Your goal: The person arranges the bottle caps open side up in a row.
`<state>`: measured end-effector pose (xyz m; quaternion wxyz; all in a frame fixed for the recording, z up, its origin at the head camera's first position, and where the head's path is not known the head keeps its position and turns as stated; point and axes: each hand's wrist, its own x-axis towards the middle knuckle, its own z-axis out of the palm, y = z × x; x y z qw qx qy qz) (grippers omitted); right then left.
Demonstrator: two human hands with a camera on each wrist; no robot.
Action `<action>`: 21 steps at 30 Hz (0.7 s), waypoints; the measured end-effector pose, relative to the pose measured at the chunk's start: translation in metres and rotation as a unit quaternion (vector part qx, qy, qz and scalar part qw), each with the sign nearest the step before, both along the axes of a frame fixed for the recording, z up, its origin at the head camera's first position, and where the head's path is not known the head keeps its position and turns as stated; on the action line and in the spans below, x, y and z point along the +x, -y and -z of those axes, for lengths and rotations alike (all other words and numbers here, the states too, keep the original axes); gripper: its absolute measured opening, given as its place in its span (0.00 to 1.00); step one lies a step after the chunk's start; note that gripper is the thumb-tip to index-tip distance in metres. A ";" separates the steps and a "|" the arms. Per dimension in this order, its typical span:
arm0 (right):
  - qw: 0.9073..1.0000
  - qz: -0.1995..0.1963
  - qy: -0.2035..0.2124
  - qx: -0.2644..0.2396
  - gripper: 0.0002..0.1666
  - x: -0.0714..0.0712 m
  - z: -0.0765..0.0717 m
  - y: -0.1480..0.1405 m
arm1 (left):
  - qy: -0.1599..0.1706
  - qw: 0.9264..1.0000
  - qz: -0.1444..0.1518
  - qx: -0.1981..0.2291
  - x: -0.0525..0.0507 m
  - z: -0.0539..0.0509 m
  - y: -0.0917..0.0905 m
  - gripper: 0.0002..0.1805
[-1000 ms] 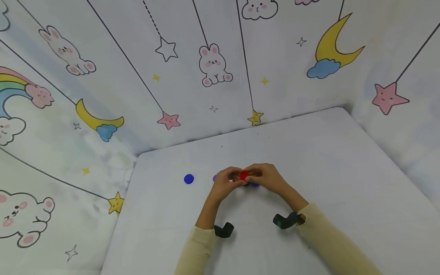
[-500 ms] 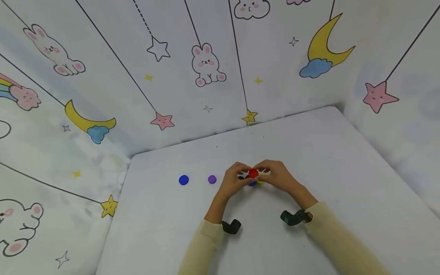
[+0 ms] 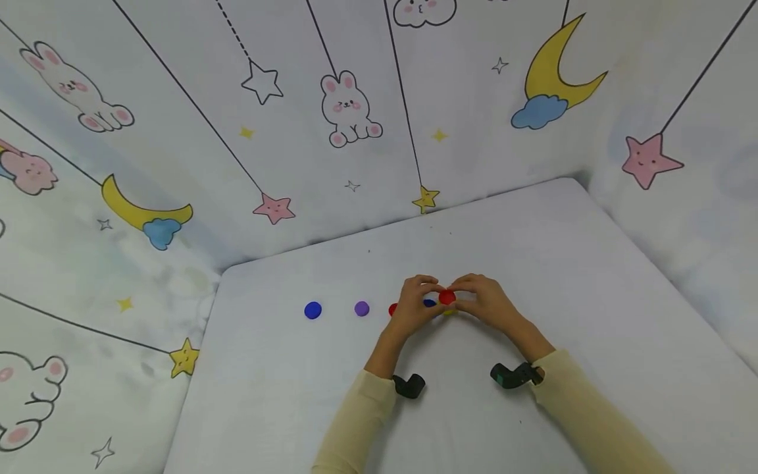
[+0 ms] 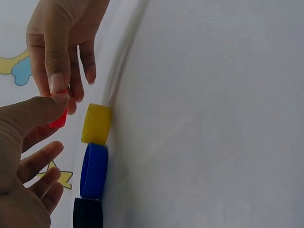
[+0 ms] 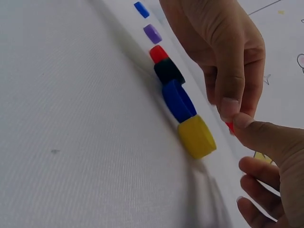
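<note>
Between the fingertips of both hands is a red bottle cap, raised above a row of caps. My left hand pinches it from the left and my right hand pinches it from the right. Directly below stand a yellow cap and a blue cap, set on edge and touching. A dark cap follows, then another red cap, as the right wrist view shows. In the head view my left hand hides the dark cap and part of that second red one.
Farther left on the white table lie a purple cap and a separate blue cap, spaced apart. A printed wall cloth rises behind the table's back edge. Small black cameras sit at both wrists.
Both hands have moved right along the row, still holding the red cap. The purple cap and part of the row's red cap have come into sight. The head view has shifted slightly.
</note>
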<state>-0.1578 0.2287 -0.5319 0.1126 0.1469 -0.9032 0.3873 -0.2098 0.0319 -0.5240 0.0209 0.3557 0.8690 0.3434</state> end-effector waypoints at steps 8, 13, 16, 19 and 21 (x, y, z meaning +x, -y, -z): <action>1.000 0.025 -0.008 0.012 0.19 0.000 0.016 -0.008 | -0.022 0.998 0.002 -0.050 -0.001 0.008 -0.013 0.17; 0.999 0.035 -0.001 0.002 0.20 0.000 0.017 -0.008 | -0.039 0.997 0.002 -0.072 -0.002 0.006 -0.016 0.17; 0.999 0.042 0.010 -0.004 0.21 0.001 0.018 -0.009 | -0.035 0.997 0.004 -0.075 -0.003 0.005 -0.018 0.16; 0.999 0.049 0.012 -0.002 0.21 0.002 0.019 -0.010 | -0.036 0.996 0.005 -0.086 -0.004 0.004 -0.021 0.17; 0.999 0.052 0.013 -0.001 0.21 0.001 0.020 -0.011 | -0.038 0.995 0.006 -0.092 -0.005 0.004 -0.023 0.17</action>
